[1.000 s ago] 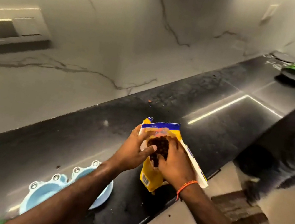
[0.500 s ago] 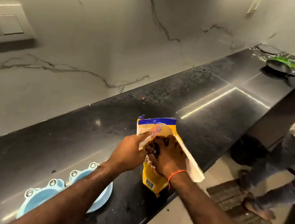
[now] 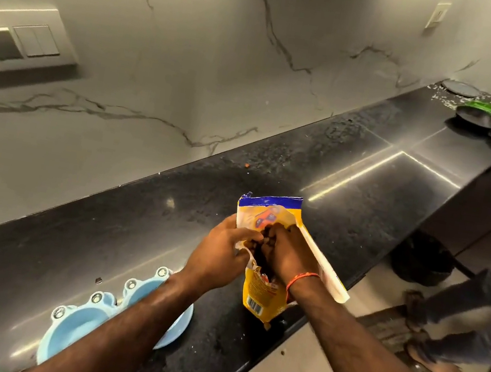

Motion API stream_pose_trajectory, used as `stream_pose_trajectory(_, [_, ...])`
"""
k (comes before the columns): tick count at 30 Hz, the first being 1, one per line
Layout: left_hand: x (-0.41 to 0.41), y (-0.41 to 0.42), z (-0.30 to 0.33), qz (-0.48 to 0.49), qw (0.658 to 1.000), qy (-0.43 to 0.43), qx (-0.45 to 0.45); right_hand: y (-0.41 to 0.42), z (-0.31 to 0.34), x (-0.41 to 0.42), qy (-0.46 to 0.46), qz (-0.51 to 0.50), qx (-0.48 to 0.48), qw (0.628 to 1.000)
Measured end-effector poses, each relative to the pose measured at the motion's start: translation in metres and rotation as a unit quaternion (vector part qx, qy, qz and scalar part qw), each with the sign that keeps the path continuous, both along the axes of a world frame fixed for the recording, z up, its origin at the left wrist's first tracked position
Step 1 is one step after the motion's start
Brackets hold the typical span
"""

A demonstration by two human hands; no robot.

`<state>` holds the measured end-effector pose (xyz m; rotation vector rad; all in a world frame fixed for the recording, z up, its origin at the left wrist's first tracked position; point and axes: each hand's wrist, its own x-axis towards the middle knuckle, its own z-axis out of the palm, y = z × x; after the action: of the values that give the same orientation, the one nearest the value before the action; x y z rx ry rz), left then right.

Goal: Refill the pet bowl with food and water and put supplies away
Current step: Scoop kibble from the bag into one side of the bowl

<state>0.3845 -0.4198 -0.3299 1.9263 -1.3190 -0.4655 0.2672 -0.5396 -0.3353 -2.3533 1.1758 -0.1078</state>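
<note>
Head cam — L hand (image 3: 220, 253) pinching food bag (image 3: 262, 289) rim, R hand (image 3: 288, 254) curled round kibble inside — wrists bent

My fingers (image 3: 250, 238) crinkle a glossy foil-like food bag (image 3: 262, 292); the bench (image 3: 164, 237) is polished speckled black stone (mirror-bright), the blue bowl (image 3: 74, 329) smooth plastic.

Single head-worn view, downward and forward along the dark counter (image 3: 164, 237), close above it.
</note>
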Motion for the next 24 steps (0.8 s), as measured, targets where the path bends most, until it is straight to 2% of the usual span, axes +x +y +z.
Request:
stream_pose_trajectory(6, [-0.006,0.003,0.007,0.023,0.999,0.000,-0.046,-0.011,-0.001,0.007,-0.081,-0.056,0.093,0.991])
stream_pose_trajectory(11, [-0.008,0.007,0.009,0.066,0.989,0.102,-0.079,-0.013,0.014,0.007,-0.177,-0.130,0.218,0.951])
stream_pose_trajectory(16, [-0.004,0.022,0.009,0.142,0.974,0.137,-0.109,0.004,0.039,0.008,-0.251,-0.161,0.347,0.889])
stream_pose_trajectory(20, [0.009,0.047,0.008,0.207,0.962,0.149,-0.101,0.035,0.056,0.032,-0.304,-0.122,0.522,0.788])
stream_pose_trajectory(22, [0.015,0.063,0.014,0.216,0.929,0.282,-0.104,0.056,0.059,0.048,-0.297,-0.086,0.605,0.734])
stream_pose_trajectory(24, [0.018,0.082,0.024,0.220,0.839,0.483,-0.118,0.078,0.049,0.067,-0.274,-0.054,0.660,0.697])
